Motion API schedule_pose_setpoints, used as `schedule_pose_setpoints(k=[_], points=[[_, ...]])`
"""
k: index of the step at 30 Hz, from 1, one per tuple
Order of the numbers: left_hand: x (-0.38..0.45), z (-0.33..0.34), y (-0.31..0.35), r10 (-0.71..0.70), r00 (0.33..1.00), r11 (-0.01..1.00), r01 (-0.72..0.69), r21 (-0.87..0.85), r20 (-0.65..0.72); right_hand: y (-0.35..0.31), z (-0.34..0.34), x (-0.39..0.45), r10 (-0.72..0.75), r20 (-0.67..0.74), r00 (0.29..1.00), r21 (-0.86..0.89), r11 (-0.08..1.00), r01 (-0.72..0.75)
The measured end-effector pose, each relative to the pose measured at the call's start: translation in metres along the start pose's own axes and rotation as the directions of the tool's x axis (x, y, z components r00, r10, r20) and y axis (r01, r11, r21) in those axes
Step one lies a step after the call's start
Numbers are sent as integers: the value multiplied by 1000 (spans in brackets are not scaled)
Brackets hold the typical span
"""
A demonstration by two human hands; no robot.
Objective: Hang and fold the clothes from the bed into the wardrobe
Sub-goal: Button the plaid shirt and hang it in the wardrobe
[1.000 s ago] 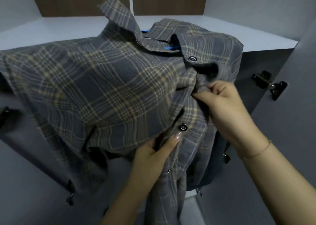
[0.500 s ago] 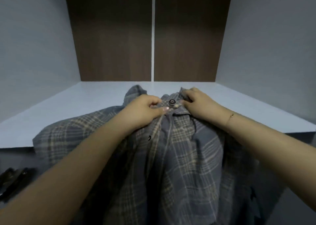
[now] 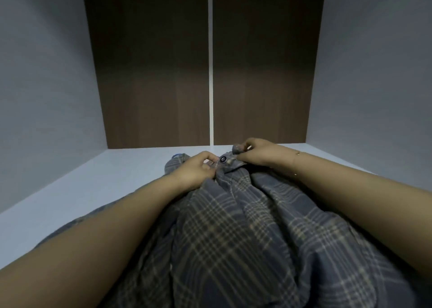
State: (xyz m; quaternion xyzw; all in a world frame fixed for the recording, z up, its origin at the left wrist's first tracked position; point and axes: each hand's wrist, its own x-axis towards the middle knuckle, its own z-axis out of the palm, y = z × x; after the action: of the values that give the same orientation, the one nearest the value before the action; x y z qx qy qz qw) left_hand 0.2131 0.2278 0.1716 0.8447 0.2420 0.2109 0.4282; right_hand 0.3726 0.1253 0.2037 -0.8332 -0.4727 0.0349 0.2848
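A grey-blue plaid shirt [image 3: 245,237] with thin tan lines lies across the white wardrobe shelf [image 3: 105,186] and drapes toward me. My left hand [image 3: 196,169] pinches the fabric at the collar, just left of a dark round button [image 3: 223,159]. On the other side of that button my right hand [image 3: 257,152] grips the collar edge. A bit of a blue hanger [image 3: 176,155] shows behind the collar at the left; the rest of it is hidden by the shirt.
The wardrobe compartment has pale grey side walls [image 3: 46,97] and a dark brown back panel [image 3: 152,73] split by a white vertical strip [image 3: 211,73]. A thin bracelet [image 3: 297,154] circles my right wrist.
One second ago the shirt was held up with my hands at its lower buttons. Both hands have since risen to the top button at the collar, and the view now looks deeper into the compartment.
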Motion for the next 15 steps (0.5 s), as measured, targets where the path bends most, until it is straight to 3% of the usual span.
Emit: schedule_pose_setpoints(k=[3,4,5,7,9,12,15], points=[[-5,-5,3,35,999,997,-35,-67,0,4,-13,-41,-165,-282,945,-44,986,159],[-5,-4,6,57,998,994,-56,-90,6,6,-12,-55,-194,-313,930,-31,981,194],[-6,-3,9,79,997,990,-77,-119,14,5,-10,-69,-179,-273,945,30,981,194],[-6,1,15,106,994,978,-99,-183,25,-1,-2,-86,-32,-54,998,289,956,46],[-9,2,21,121,992,964,-113,-242,20,-6,3,-88,82,83,993,521,846,-113],[-11,2,24,129,992,939,-127,-320,-13,-14,4,-82,145,112,983,765,619,-179],[-11,2,24,113,993,919,-117,-377,-30,-14,6,-80,133,51,990,891,442,-105]])
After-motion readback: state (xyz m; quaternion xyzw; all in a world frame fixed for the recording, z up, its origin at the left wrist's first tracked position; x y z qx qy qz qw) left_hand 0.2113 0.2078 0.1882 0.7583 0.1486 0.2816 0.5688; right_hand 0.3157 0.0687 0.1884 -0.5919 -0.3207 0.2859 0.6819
